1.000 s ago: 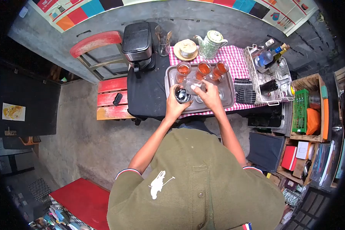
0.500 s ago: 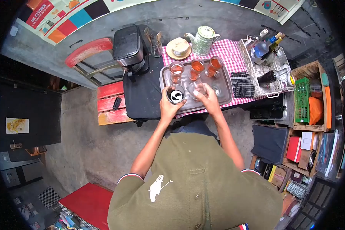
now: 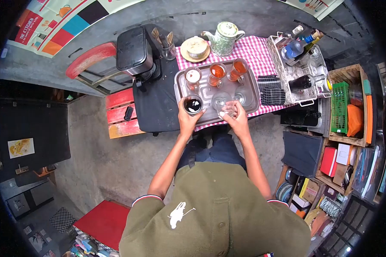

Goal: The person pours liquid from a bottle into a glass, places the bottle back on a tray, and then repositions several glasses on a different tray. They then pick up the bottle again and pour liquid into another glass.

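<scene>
My left hand (image 3: 187, 124) is wrapped round a glass of dark drink (image 3: 193, 105) with pale patches on top, at the tray's near left corner. My right hand (image 3: 239, 121) has its fingers closed on a clear glass mug (image 3: 221, 103) over the near middle of the tray (image 3: 256, 92). Just right of it stands another clear glass (image 3: 240, 97). Along the far side are two glasses of reddish-brown drink, one in the middle (image 3: 217, 73) and one at right (image 3: 238, 68). A glass with a pale top (image 3: 192, 76) stands at far left.
Behind the tray are a green patterned teapot (image 3: 226, 39) and a lidded bowl on a saucer (image 3: 195, 48). A coffee machine (image 3: 135, 51) and a utensil glass (image 3: 168, 51) stand left. Right are a dark checked cloth (image 3: 271, 91) and a wire bottle rack (image 3: 302, 102).
My right hand has shifted a little right and towards me with the clear mug. The left still holds the dark drink. The camera view has tilted slightly.
</scene>
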`<state>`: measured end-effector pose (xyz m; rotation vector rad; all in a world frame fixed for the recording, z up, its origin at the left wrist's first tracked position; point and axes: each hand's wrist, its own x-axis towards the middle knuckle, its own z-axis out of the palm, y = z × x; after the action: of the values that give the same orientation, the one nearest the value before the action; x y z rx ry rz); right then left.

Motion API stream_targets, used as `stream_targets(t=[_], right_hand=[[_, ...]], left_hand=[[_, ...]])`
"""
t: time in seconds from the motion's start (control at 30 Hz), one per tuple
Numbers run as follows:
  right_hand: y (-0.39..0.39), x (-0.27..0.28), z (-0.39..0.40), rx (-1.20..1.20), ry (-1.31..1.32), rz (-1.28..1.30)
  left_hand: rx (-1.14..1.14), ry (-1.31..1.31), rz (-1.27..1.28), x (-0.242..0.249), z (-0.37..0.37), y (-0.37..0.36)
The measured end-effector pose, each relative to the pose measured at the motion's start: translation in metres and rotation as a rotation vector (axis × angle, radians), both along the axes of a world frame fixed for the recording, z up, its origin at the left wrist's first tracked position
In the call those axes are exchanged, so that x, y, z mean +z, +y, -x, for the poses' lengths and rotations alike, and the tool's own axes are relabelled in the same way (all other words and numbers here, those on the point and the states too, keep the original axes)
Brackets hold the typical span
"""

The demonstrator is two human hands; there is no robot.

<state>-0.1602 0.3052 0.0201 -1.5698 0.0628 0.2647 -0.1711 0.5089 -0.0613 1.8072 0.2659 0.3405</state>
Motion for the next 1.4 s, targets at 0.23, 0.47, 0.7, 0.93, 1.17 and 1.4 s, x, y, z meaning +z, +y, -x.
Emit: stream_targets(t=[0.23,0.47,0.7,0.93,1.17,1.4], right_hand=[[-0.005,-0.006,-0.014,-0.052,-0.035,-0.010],[-0.013,-0.013,-0.020,-0.069,-0.037,-0.039],[-0.022,-0.014,-0.031,-0.021,-0.056,-0.037],[-0.022,-0.013,-0.041,0.023,-0.048,0.007],[-0.023,-0.015,-0.048,0.043,-0.025,-0.013],[-0.025,-0.018,-0.055,0.051,-0.069,-0.023]], left_hand=[[-0.023,0.003,-0.071,-0.024,-0.008,-0.013],[0.003,0.053,-0.055,-0.047,-0.008,-0.024],[-0.011,0.083,-0.017,-0.041,-0.011,-0.027],[-0.015,0.094,-0.078,-0.040,-0.013,-0.026],[-0.190,0.117,-0.094,-0.025,-0.008,-0.006],[-0.237,0.148,-0.079,-0.027,-0.002,0.010]])
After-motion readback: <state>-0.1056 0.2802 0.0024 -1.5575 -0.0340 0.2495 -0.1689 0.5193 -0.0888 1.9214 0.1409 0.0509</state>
